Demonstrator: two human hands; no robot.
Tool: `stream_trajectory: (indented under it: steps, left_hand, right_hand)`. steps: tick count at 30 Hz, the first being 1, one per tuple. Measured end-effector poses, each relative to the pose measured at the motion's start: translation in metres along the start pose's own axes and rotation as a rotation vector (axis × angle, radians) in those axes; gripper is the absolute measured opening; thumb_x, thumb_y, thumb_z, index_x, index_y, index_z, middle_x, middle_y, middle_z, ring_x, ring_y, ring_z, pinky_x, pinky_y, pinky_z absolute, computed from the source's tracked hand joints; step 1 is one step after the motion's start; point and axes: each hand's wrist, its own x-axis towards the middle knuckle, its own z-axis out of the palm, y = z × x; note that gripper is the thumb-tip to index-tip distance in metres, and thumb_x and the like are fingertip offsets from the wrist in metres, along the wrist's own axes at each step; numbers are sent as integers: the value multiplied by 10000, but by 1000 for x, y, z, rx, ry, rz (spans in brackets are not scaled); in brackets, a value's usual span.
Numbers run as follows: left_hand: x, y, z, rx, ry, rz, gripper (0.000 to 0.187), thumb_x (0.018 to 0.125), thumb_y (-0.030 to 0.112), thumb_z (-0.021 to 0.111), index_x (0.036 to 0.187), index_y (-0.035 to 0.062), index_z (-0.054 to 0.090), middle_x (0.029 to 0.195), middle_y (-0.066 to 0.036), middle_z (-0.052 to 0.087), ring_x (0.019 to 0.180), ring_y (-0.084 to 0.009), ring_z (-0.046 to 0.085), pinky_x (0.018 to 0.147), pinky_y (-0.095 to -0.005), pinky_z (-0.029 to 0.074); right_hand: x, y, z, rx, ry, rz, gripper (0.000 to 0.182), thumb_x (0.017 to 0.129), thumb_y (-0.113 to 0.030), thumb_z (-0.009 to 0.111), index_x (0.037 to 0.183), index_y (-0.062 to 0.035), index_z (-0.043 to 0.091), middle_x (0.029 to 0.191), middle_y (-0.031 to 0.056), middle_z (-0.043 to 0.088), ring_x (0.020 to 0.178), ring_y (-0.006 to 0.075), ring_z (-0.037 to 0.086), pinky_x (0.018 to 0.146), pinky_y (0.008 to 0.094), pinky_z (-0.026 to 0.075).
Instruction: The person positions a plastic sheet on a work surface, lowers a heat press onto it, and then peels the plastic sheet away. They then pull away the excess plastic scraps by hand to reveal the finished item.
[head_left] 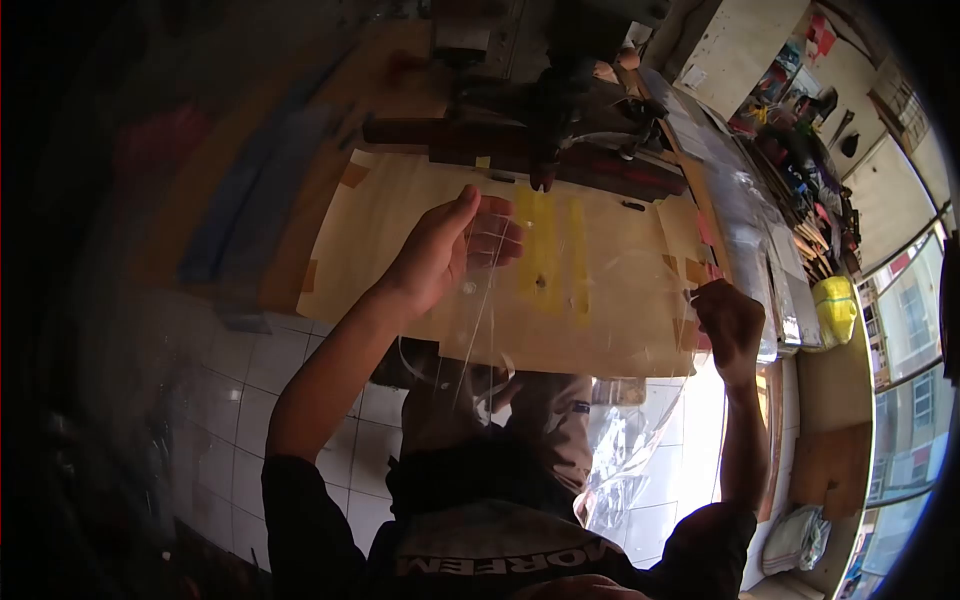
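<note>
A clear plastic sheet (475,310) hangs in front of me, with shiny folds and edges running down towards my lap. My left hand (440,250) is at its left part, thumb raised and fingers curled behind the film, showing through it. On the right, the fingers of my right hand (730,322) are pinched on an edge of the sheet. Below both hands lies a tan work board (400,200) with yellow tape strips (540,250) and a few dark marks. The sheet's exact outline is hard to make out.
A dark machine (545,110) with a narrow tip stands over the board's far edge, with a dark bar (620,170) behind. Stacked clear sheets (745,200) lie to the right, near a yellow bundle (834,310). More clear plastic (630,450) hangs near my legs over the tiled floor (265,400).
</note>
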Motion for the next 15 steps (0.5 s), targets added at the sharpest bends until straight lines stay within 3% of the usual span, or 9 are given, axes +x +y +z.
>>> stream_trajectory:
  steps: [2, 4, 7, 9, 10, 13, 15]
  left_hand:
    - [-6, -10, 3, -85, 18, 35, 421, 936, 421, 474, 1053, 25, 558, 941, -116, 642, 910, -219, 624, 835, -377, 490]
    - [-9, -19, 4, 267, 91, 253, 286, 945, 272, 515, 1019, 1, 567, 902, -86, 640, 842, -165, 627, 757, -304, 498]
    - [-10, -33, 0, 429, 197, 258, 204, 936, 153, 530, 1024, -29, 559, 877, -81, 640, 782, -129, 622, 704, -262, 496]
    - [-13, -26, 7, 440, 219, 229, 181, 934, 134, 528, 1024, -19, 560, 879, -83, 641, 784, -131, 622, 687, -257, 495]
    - [-14, -19, 11, 454, 239, 205, 159, 932, 115, 525, 1024, -10, 561, 882, -85, 642, 786, -133, 622, 670, -253, 495]
    - [-10, -3, 20, 475, 180, 256, 147, 925, 108, 531, 1019, 1, 566, 855, -67, 642, 736, -114, 612, 644, -237, 471]
    - [-6, 11, 28, 529, 175, 271, 145, 919, 84, 528, 1021, -13, 562, 856, -70, 642, 726, -106, 605, 649, -230, 469]
  right_hand:
    - [2, 4, 5, -10, -1, 34, 94, 787, -10, 557, 778, 60, 620, 706, 76, 598, 639, 94, 535, 605, 230, 416]
    - [2, 7, 7, -22, 7, 68, 101, 792, -12, 556, 797, 59, 629, 715, 74, 604, 641, 85, 533, 601, 223, 413]
    - [5, 10, 5, -48, 18, 105, 79, 754, 2, 584, 793, 39, 642, 727, 90, 620, 668, 129, 570, 627, 249, 440]
    - [13, 2, -2, -324, -123, -301, 90, 680, -2, 643, 769, 10, 653, 742, 110, 629, 744, 213, 611, 674, 304, 470]
    - [15, -13, -6, -391, -163, -287, 141, 607, -42, 701, 743, -33, 669, 770, 114, 643, 841, 288, 613, 748, 368, 475]
    - [26, -42, -25, -653, -468, -484, 236, 565, -199, 788, 738, -87, 673, 926, 54, 649, 1003, 275, 554, 901, 443, 400]
    - [28, -55, -30, -778, -500, -487, 268, 560, -242, 795, 747, -96, 672, 981, 46, 634, 1046, 272, 527, 924, 457, 382]
